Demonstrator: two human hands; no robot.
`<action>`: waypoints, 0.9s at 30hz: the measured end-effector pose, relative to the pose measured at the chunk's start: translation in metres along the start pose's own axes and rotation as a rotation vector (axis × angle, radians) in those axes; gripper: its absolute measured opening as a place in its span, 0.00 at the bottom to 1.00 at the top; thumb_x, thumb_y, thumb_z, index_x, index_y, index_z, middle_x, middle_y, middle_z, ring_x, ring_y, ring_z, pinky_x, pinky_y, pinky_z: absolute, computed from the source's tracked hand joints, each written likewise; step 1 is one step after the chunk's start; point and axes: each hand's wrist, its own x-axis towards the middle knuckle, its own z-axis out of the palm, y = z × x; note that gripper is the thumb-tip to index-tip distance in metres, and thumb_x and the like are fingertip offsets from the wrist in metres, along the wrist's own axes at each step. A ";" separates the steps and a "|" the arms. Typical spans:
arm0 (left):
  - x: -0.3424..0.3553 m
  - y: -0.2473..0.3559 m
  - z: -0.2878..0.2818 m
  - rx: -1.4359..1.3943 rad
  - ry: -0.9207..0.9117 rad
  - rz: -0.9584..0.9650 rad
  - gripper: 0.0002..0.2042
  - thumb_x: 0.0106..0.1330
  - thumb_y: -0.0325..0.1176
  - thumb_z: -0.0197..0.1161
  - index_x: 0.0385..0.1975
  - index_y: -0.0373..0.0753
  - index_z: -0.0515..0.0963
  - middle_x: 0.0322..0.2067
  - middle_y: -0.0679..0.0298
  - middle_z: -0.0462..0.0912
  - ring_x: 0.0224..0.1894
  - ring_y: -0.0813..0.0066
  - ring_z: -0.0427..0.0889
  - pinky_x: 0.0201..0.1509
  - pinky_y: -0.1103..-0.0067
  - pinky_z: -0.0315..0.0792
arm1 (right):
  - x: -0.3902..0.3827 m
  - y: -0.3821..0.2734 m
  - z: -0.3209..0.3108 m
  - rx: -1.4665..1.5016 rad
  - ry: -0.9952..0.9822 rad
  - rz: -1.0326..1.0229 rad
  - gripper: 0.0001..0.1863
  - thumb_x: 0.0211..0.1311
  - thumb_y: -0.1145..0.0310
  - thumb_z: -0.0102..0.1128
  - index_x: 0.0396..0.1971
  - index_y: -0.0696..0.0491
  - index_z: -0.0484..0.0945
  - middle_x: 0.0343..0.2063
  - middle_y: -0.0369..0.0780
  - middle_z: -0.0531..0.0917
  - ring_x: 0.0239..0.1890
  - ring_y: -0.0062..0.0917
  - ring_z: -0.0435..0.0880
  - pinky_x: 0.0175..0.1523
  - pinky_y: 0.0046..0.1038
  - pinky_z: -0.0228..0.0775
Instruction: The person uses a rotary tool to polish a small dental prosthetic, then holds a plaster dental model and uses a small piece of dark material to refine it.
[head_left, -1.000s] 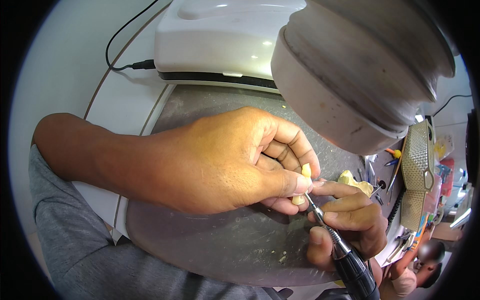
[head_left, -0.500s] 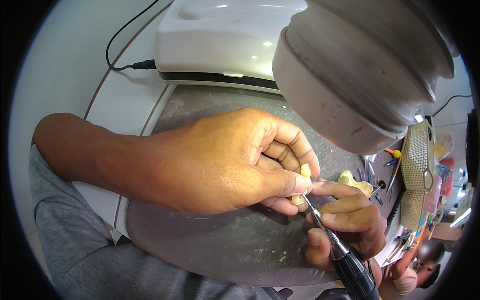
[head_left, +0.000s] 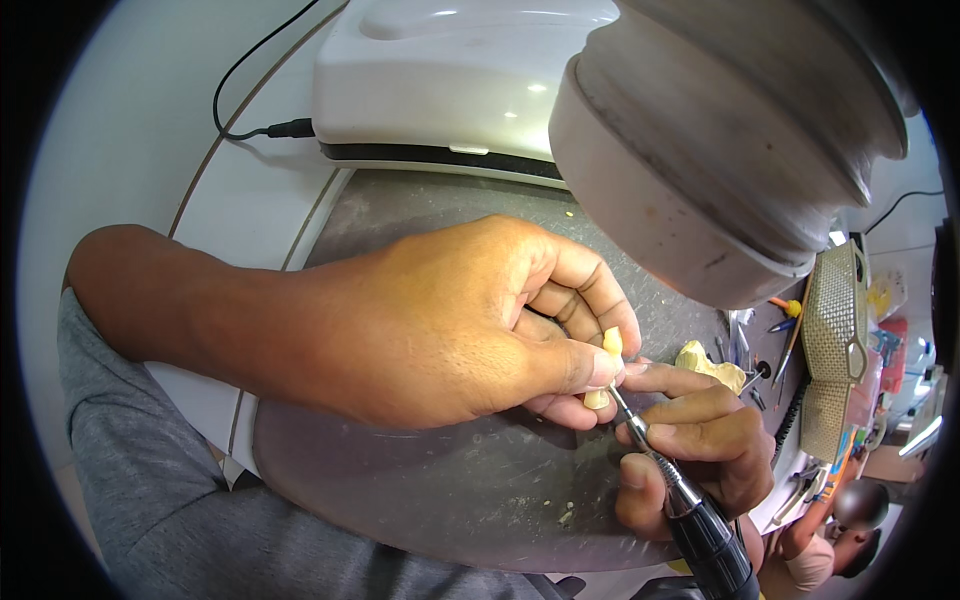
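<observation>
My left hand (head_left: 500,325) is closed, pinching a small cream-yellow piece, shaped like part of a dental cast (head_left: 612,341), between thumb and fingers. The fingers cover its middle; only its two ends show. My right hand (head_left: 700,435) grips a rotary handpiece (head_left: 708,535) with a silver neck and black body, held slantwise like a pen. The handpiece's slim tip meets the piece beside my left thumb; I cannot tell exactly where it touches. My right fingertips rest close against my left fingers.
A dark grey mat (head_left: 400,490) with pale crumbs lies under my hands. A white machine (head_left: 440,100) stands behind it, and a wide grey nozzle (head_left: 680,210) hangs at the upper right. Farther right are a yellow plaster piece (head_left: 708,366), small tools and a woven basket (head_left: 835,320).
The piece and the handpiece have shifted very slightly right. Both hands keep the same grip.
</observation>
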 end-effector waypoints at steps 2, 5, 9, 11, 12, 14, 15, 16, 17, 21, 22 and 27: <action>0.001 0.000 0.000 -0.001 -0.013 0.003 0.10 0.72 0.29 0.56 0.47 0.31 0.75 0.42 0.59 0.82 0.43 0.79 0.85 0.49 0.88 0.81 | -0.001 -0.001 -0.001 -0.005 0.001 0.005 0.16 0.46 0.77 0.76 0.32 0.57 0.75 0.27 0.42 0.83 0.41 0.45 0.87 0.48 0.41 0.82; 0.001 0.001 0.000 -0.003 -0.006 -0.007 0.10 0.72 0.29 0.56 0.47 0.31 0.75 0.42 0.59 0.82 0.43 0.79 0.85 0.49 0.88 0.81 | -0.002 0.001 0.001 0.008 0.009 0.002 0.16 0.46 0.78 0.76 0.32 0.57 0.75 0.27 0.42 0.83 0.41 0.45 0.87 0.48 0.41 0.82; 0.001 -0.002 -0.001 -0.016 -0.008 0.006 0.10 0.72 0.29 0.57 0.48 0.30 0.74 0.42 0.59 0.81 0.43 0.79 0.85 0.49 0.88 0.81 | -0.003 0.002 0.003 0.038 0.043 0.001 0.16 0.46 0.78 0.76 0.32 0.58 0.75 0.27 0.43 0.83 0.41 0.45 0.87 0.48 0.41 0.82; 0.001 -0.002 -0.001 -0.017 -0.012 0.009 0.10 0.72 0.28 0.56 0.48 0.30 0.74 0.42 0.59 0.81 0.43 0.79 0.85 0.50 0.87 0.81 | -0.005 0.002 0.003 0.044 0.065 0.002 0.16 0.46 0.78 0.75 0.32 0.58 0.75 0.27 0.43 0.83 0.41 0.45 0.87 0.48 0.41 0.82; 0.001 -0.002 -0.001 -0.013 -0.012 0.008 0.10 0.72 0.28 0.56 0.48 0.30 0.74 0.43 0.59 0.81 0.43 0.79 0.85 0.50 0.87 0.81 | -0.005 0.002 0.003 0.035 0.066 -0.001 0.16 0.46 0.78 0.75 0.32 0.58 0.75 0.27 0.43 0.83 0.41 0.45 0.87 0.48 0.41 0.82; 0.000 0.000 0.000 -0.013 -0.005 0.005 0.10 0.72 0.28 0.56 0.48 0.30 0.74 0.43 0.59 0.81 0.43 0.79 0.85 0.50 0.87 0.81 | -0.004 0.002 0.003 0.022 0.051 -0.008 0.16 0.46 0.78 0.75 0.32 0.58 0.75 0.27 0.43 0.83 0.41 0.45 0.87 0.48 0.41 0.82; 0.000 0.001 0.001 -0.018 -0.002 0.004 0.10 0.72 0.28 0.56 0.48 0.30 0.74 0.43 0.59 0.81 0.43 0.79 0.85 0.50 0.87 0.81 | -0.003 0.002 0.001 0.014 0.036 -0.011 0.16 0.46 0.78 0.76 0.32 0.58 0.75 0.26 0.43 0.83 0.41 0.45 0.87 0.48 0.41 0.82; 0.000 0.002 0.001 -0.022 -0.002 0.002 0.10 0.72 0.28 0.56 0.48 0.30 0.74 0.43 0.59 0.81 0.43 0.79 0.85 0.50 0.87 0.81 | -0.002 0.002 0.000 0.004 0.023 -0.012 0.16 0.46 0.78 0.76 0.32 0.58 0.75 0.26 0.43 0.83 0.40 0.45 0.87 0.47 0.41 0.82; 0.000 0.001 0.001 -0.024 -0.007 0.001 0.10 0.72 0.28 0.56 0.48 0.30 0.74 0.43 0.59 0.80 0.43 0.79 0.84 0.50 0.87 0.81 | -0.003 0.002 0.001 0.008 0.036 -0.014 0.16 0.46 0.78 0.76 0.32 0.58 0.75 0.26 0.43 0.83 0.40 0.45 0.87 0.47 0.41 0.82; 0.001 0.000 0.000 -0.018 -0.021 -0.006 0.11 0.72 0.28 0.56 0.48 0.30 0.74 0.43 0.59 0.80 0.43 0.80 0.84 0.50 0.88 0.80 | -0.004 0.003 0.003 0.005 0.038 -0.018 0.17 0.45 0.77 0.77 0.32 0.57 0.76 0.26 0.42 0.83 0.40 0.44 0.87 0.47 0.40 0.82; 0.002 -0.001 -0.001 -0.014 -0.022 -0.008 0.11 0.72 0.28 0.56 0.48 0.30 0.73 0.43 0.59 0.80 0.43 0.80 0.84 0.51 0.88 0.80 | -0.003 0.003 0.002 0.001 0.029 -0.018 0.17 0.45 0.77 0.77 0.32 0.57 0.76 0.26 0.42 0.83 0.40 0.44 0.87 0.47 0.40 0.82; 0.002 -0.003 -0.001 -0.011 -0.034 0.000 0.11 0.72 0.28 0.56 0.49 0.30 0.73 0.43 0.60 0.80 0.43 0.80 0.84 0.50 0.87 0.80 | 0.000 0.002 0.000 -0.012 -0.008 -0.023 0.17 0.44 0.77 0.77 0.32 0.57 0.76 0.26 0.42 0.83 0.40 0.45 0.87 0.46 0.40 0.82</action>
